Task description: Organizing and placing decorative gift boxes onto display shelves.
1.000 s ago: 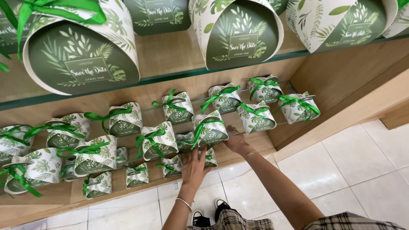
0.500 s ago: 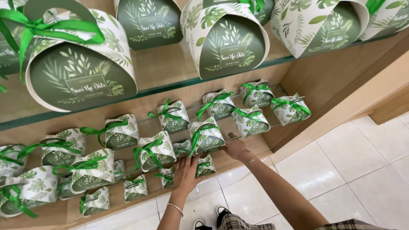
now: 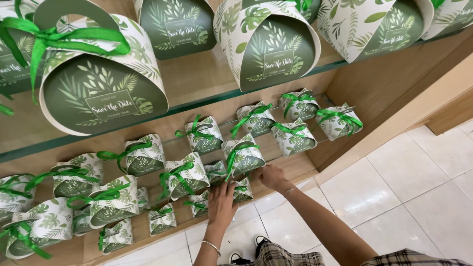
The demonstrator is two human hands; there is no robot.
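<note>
Both my hands reach down to the lowest wooden shelf (image 3: 295, 165), where small leaf-printed gift boxes with green ribbons stand. My left hand (image 3: 221, 201) lies with fingers stretched against a small box (image 3: 199, 203) in the front row. My right hand (image 3: 272, 177) is beside another small box (image 3: 241, 189), its fingertips hidden behind it. Just above the hands, a middle-sized box (image 3: 243, 155) stands on a glass shelf.
The glass shelf (image 3: 170, 144) carries several more middle-sized ribboned boxes. Large round-topped green boxes (image 3: 101, 83) fill the shelf above. A wooden side panel (image 3: 394, 98) closes the unit on the right. White floor tiles (image 3: 409, 187) and my shoes (image 3: 246, 256) are below.
Both hands have stayed at the lowest shelf among the small boxes. The left hand has shifted slightly, and the right hand has sunk a little lower.
</note>
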